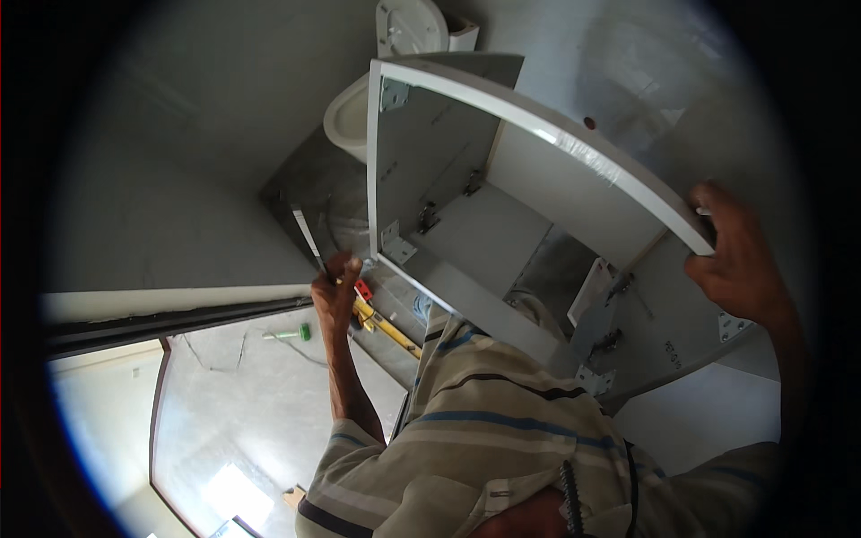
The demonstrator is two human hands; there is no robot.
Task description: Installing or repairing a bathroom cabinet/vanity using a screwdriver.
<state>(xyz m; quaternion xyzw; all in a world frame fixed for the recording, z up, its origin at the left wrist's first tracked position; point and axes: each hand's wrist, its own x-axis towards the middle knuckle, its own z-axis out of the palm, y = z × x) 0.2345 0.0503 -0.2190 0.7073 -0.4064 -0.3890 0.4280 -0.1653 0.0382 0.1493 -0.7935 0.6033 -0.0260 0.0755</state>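
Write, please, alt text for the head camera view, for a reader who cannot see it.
The right hand grips one end of an open white cabinet, while the left hand, near its other end, holds what looks like a thin pale strip. A yellow tool lies near that hand, and a toilet stands beyond the cabinet.

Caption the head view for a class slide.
Right hand grips a white-edged, box-shaped cabinet; left hand holds a slim, pale strip.

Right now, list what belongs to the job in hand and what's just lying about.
In the job:
white cabinet, gripped by the right hand
its hinges
its metal brackets
pale strip in the left hand

Apparently just lying about:
long yellow tool
green-headed tool
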